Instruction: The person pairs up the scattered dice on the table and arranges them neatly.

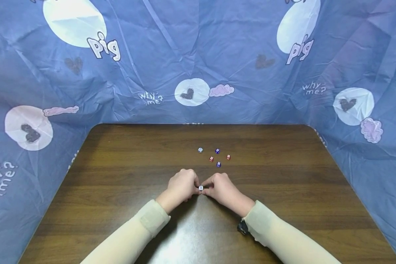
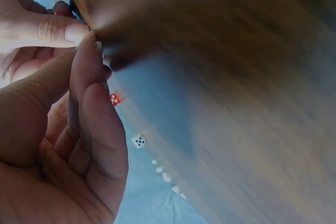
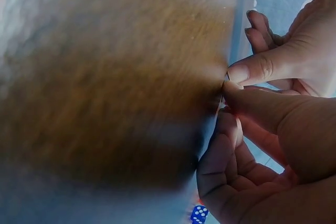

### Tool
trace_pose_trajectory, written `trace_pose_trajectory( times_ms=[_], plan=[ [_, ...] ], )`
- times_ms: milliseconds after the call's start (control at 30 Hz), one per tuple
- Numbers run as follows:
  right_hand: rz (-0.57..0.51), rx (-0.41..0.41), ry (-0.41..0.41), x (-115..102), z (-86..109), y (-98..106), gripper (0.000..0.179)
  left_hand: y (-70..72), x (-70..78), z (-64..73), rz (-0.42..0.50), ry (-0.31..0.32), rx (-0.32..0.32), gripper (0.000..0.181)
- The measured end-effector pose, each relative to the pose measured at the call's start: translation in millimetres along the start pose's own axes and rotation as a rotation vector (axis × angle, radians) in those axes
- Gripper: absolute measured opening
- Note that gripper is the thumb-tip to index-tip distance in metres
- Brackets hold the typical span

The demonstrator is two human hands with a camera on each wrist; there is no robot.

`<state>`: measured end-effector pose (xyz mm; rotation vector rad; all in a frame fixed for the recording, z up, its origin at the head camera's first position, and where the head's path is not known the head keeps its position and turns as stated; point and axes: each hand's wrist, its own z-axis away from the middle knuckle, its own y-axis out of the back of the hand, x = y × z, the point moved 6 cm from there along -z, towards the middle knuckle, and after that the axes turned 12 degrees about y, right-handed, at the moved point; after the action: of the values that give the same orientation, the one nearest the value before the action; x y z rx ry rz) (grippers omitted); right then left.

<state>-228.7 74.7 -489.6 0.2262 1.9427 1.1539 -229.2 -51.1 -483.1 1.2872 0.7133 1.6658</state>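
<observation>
A white die (image 1: 201,187) with dark pips is at the table's middle, between the fingertips of both hands. My left hand (image 1: 183,185) pinches it from the left with thumb and fingers. From the right, my right hand (image 1: 223,189) pinches the same die, so the two hands' fingertips meet around it. In the left wrist view the left hand (image 2: 79,124) hides most of the die. The right wrist view shows the right hand (image 3: 252,145) with its thumb close to the other hand's thumb, and the die is almost wholly covered.
Beyond the hands lie a white die (image 1: 200,150), two blue dice (image 1: 217,150) and two red dice (image 1: 211,159), spread apart on the brown wooden table (image 1: 118,161). A blue patterned cloth (image 1: 165,58) hangs behind the table and at its sides.
</observation>
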Motion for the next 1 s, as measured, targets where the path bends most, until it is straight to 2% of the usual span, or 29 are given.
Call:
trace_pose_trajectory(
  times_ms=[767,900,1000],
  plan=[
    [0.018,0.022,0.047,-4.2,-1.6,0.3,0.010,2.1,1.2,-0.2,-0.012,-0.028,0.005,0.021],
    [0.010,0.015,0.026,-1.6,-1.9,-0.3,0.011,3.2,-0.5,-2.0,0.007,-0.040,-0.002,0.015],
    [0.002,0.000,0.002,0.2,-2.5,-1.2,0.010,6.6,-4.9,-6.0,0.033,-0.032,-0.015,0.022]
  ],
)
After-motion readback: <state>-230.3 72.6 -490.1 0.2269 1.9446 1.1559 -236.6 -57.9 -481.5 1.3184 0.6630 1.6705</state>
